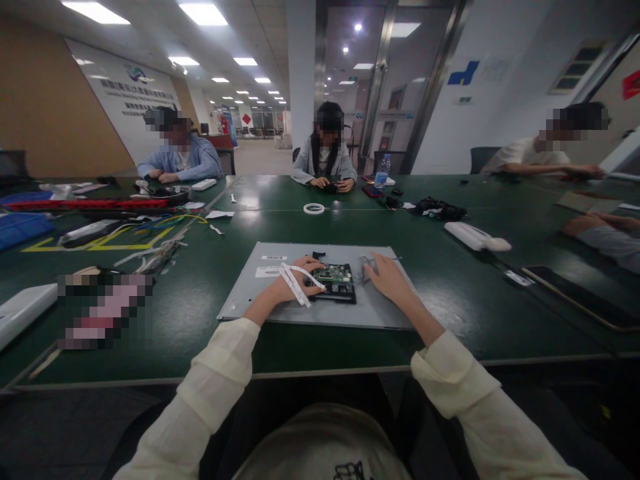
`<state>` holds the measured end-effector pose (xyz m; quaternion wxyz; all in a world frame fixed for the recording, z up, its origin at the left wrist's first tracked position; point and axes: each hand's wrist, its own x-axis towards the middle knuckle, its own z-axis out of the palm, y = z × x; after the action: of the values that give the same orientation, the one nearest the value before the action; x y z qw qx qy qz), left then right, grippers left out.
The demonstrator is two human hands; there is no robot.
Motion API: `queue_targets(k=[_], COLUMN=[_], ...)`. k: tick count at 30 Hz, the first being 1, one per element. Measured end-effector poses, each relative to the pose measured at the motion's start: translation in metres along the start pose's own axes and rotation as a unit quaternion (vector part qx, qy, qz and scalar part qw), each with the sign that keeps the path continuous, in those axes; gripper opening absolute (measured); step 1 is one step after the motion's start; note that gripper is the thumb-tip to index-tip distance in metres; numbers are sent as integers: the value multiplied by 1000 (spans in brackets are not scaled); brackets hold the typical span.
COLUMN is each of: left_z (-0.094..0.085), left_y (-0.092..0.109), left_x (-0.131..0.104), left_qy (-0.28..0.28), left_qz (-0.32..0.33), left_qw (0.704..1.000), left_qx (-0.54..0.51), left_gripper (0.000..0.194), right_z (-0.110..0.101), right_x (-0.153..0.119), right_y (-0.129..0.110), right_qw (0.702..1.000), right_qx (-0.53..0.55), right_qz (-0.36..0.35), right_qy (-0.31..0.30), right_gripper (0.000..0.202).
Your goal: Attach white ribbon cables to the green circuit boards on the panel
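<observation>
A grey panel (260, 303) lies flat on the green table in front of me. On it sits a black frame with a green circuit board (334, 272). My left hand (300, 279) grips the board's left edge, fingers at the top and thumb lower down. White strips (295, 285) lie across that hand. My right hand (384, 275) is just right of the board, with thumb and index finger pressed together near thin dark wires; what they pinch is too small to make out. A small black piece (319, 255) lies above the board.
A white tape roll (314, 209) lies beyond the panel. At right are a white device (470, 236) and a phone (583, 297). Left are a white case (27, 310), cables and blue baskets (25, 228). Several people sit around the green table (200, 340).
</observation>
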<state>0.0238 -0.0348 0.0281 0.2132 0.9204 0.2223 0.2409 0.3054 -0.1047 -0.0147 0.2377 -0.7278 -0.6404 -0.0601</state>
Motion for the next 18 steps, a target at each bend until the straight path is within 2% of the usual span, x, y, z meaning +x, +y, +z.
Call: queue_targets(k=[4,10,14,18], left_z=[2,4,5,6], left_y=[-2,-4,-3,-5], left_x=[0,0,0,-1], left_qy=[3,13,8,9], left_qz=[7,8,6,12], left_qw=[1000,1000,1000,1000], left_qx=[2,3,-1,3], left_gripper=[51,50,50,51], right_z=[-5,-8,-6,-2], right_x=[3,6,8,10], right_y=[-12,-26,-21,-11], right_qw=[998,994,993,995], right_qx=[15,34,60,68], right_qz=[-53,-91,-93,-70], right_qy=[-33,-54,-43,-15], right_gripper=[50,33,26,38])
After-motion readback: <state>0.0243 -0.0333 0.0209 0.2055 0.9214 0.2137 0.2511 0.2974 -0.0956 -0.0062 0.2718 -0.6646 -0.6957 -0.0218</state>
